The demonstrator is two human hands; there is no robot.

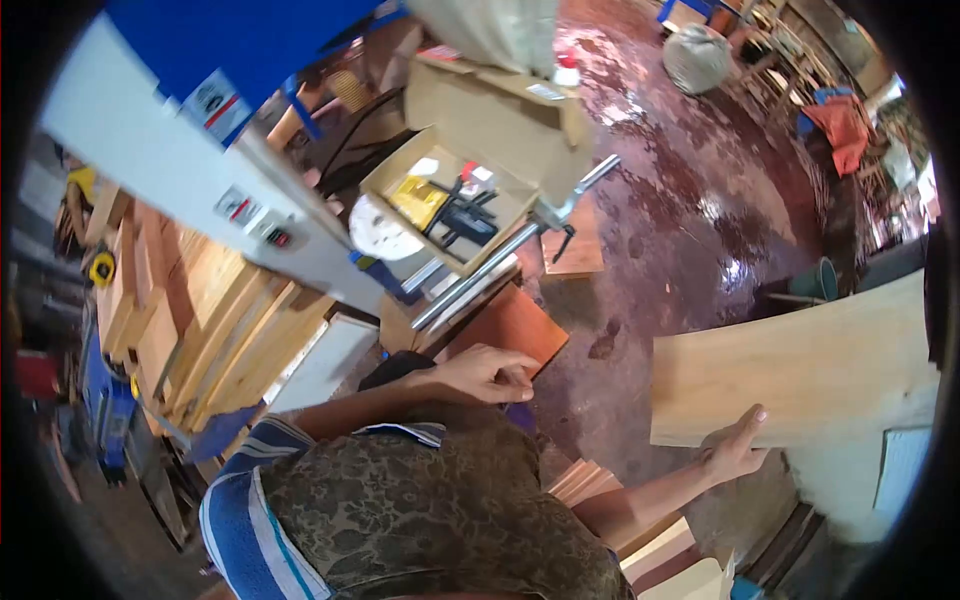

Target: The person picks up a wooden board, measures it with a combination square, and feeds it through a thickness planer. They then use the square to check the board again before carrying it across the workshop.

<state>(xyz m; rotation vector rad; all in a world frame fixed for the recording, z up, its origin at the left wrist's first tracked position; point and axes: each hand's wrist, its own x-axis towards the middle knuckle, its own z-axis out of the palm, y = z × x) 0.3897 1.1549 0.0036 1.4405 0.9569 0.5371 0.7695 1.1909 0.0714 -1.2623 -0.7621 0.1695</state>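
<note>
My left hand (485, 374) is over a reddish-brown board (515, 325), its fingers curled and bent inward; whether anything is between them is too small to tell. On the right, my right hand (738, 450) is at the lower edge of a wide, pale wooden board (790, 375), thumb and fingers extended against or beside that edge. The board extends to the far right, above a pale surface. Ahead of my left hand stands an open cardboard box (400, 170) holding black and yellow items, next to metal rails (475, 277).
Stacked wooden pieces (225, 310) lie at left beside a white and blue machine (190, 150). More wood pieces (665, 555) sit below my right arm. A filled sack (697, 58) and a green bucket (826, 280) stand on the wet-looking floor (680, 210).
</note>
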